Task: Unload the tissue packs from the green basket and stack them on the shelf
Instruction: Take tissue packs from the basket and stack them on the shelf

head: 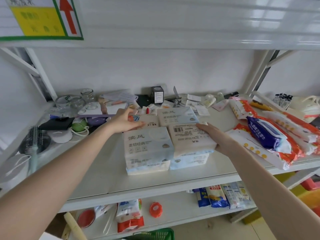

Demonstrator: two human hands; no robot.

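Observation:
Several cream and pale-blue tissue packs lie stacked on the white shelf (107,177). The front left stack (147,149) and the front right stack (188,160) stand side by side. My right hand (216,137) grips the right edge of the top pack (188,137) on the front right stack, barcode side up. My left hand (124,121) touches a small pack (149,121) behind the left stack, fingers fairly straight. Another pack (178,116) lies at the back. The rim of the green basket (155,234) shows at the bottom edge.
Red-and-white wipe packs and a blue wipes pack (265,134) crowd the shelf's right side. Glass jars (78,103), a hairbrush (34,141), a green ball and small clutter fill the left and back. A lower shelf (173,203) holds more packets and an orange lid.

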